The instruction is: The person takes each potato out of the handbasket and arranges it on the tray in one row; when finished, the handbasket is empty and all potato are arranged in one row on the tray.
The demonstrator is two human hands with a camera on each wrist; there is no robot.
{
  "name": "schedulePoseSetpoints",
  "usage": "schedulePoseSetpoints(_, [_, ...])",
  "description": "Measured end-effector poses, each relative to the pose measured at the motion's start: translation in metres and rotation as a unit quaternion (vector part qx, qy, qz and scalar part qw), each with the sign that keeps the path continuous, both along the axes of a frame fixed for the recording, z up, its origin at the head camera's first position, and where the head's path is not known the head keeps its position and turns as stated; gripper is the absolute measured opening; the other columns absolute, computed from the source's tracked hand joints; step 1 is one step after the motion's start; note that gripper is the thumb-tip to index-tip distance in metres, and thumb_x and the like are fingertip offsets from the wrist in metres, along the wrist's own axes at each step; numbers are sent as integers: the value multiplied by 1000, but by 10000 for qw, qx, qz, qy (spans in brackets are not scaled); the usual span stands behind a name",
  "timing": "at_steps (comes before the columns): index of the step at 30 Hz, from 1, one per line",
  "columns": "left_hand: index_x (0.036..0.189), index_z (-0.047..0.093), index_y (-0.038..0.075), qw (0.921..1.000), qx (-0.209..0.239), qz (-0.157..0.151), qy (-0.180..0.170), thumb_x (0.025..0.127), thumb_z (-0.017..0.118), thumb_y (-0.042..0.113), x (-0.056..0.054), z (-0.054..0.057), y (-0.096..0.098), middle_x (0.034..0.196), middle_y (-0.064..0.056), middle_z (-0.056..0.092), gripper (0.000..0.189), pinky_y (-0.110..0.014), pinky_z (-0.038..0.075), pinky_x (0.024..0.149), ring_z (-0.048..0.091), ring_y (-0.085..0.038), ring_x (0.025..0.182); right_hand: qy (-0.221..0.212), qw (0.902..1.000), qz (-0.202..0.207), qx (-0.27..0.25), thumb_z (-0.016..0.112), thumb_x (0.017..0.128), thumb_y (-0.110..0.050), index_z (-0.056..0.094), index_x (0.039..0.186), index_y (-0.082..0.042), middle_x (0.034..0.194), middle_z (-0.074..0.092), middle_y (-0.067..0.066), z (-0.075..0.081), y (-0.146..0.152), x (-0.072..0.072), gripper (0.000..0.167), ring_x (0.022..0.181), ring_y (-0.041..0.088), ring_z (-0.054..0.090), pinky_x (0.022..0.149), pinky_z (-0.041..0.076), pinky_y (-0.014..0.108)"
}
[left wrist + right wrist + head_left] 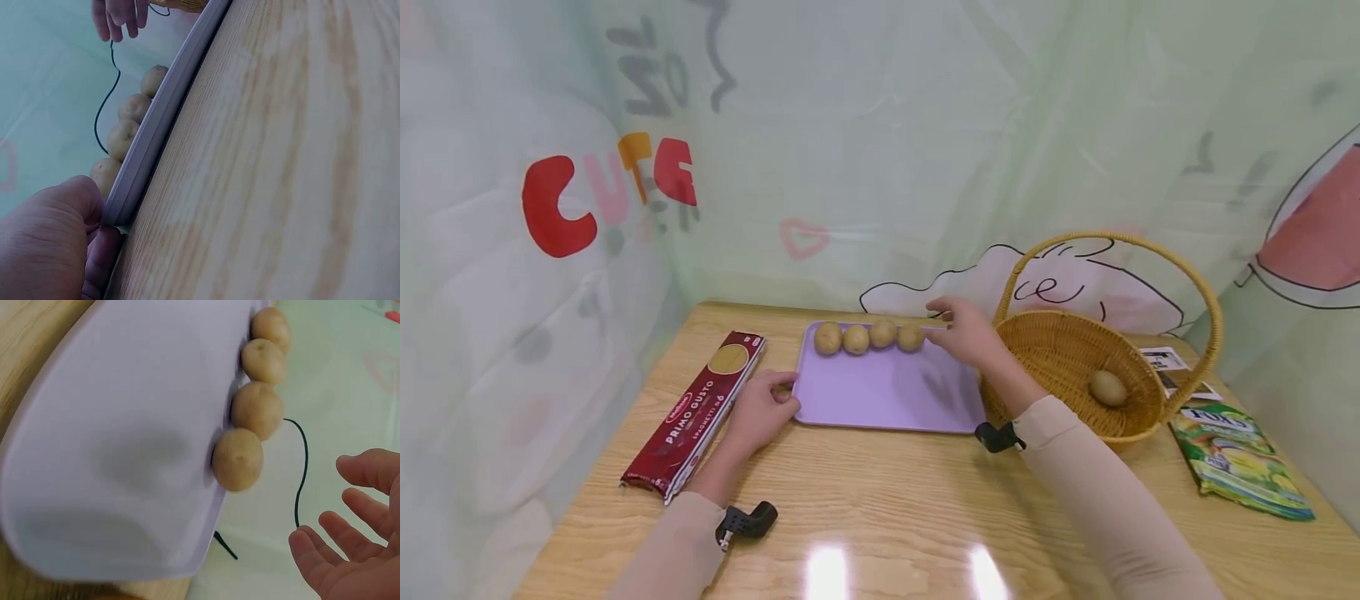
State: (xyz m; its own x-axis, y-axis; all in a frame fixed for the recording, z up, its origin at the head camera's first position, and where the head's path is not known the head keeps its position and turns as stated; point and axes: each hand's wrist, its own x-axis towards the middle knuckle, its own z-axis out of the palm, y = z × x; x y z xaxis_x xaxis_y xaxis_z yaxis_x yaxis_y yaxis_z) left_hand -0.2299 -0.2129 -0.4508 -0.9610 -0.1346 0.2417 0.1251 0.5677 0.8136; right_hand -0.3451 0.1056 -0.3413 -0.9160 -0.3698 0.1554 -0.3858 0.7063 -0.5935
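A lilac tray lies on the wooden table with several potatoes lined up along its far edge. My left hand pinches the tray's left rim; in the left wrist view the thumb lies above the rim and a finger below it. Over the tray's far right part, near the rightmost potato, hovers my right hand. Its fingers are spread and loosely bent with nothing between them, as the right wrist view shows. One more potato sits inside the wicker basket to the right.
Left of the tray lies a dark red spaghetti pack. The basket's tall handle arches up beside my right forearm. Behind and right of the basket are a printed card and a green-yellow bag. A patterned curtain hangs behind the table.
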Motion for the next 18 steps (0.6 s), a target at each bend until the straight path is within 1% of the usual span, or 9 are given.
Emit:
schedulePoseSetpoints(5, [121,67,2,10000,-23,-45,-41,76,70,4,1,0,-1,111,-10,65,45,-31,54,74,63,-17,84,-151,9998,-130,-101,66,89,-14,57,131,-8,136,53,14,7,14,5,43,124,35,49,93,48,50])
schedulePoseSetpoints(10, [121,66,1,9999,-108,-74,-16,76,70,4,1,0,-1,110,-11,65,45,-31,55,74,64,-17,83,-283,9986,-346,-294,67,90,-15,57,130,-9,135,54,14,14,28,10,42,124,34,50,94,48,49])
schedulePoseSetpoints(16, [120,67,0,9999,-108,-59,26,75,70,3,1,0,-2,108,-12,66,45,-31,54,73,64,-18,82,-301,9975,-445,-469,67,91,-18,58,130,-9,132,56,13,26,44,12,41,123,34,51,92,49,49])
schedulePoseSetpoints(18, [120,67,-1,9999,-125,-70,35,75,70,3,0,0,-2,109,-12,66,45,-31,54,73,64,-18,82,-333,9972,-508,-436,66,92,-20,58,130,-9,132,55,13,31,52,13,40,124,33,49,93,48,50])
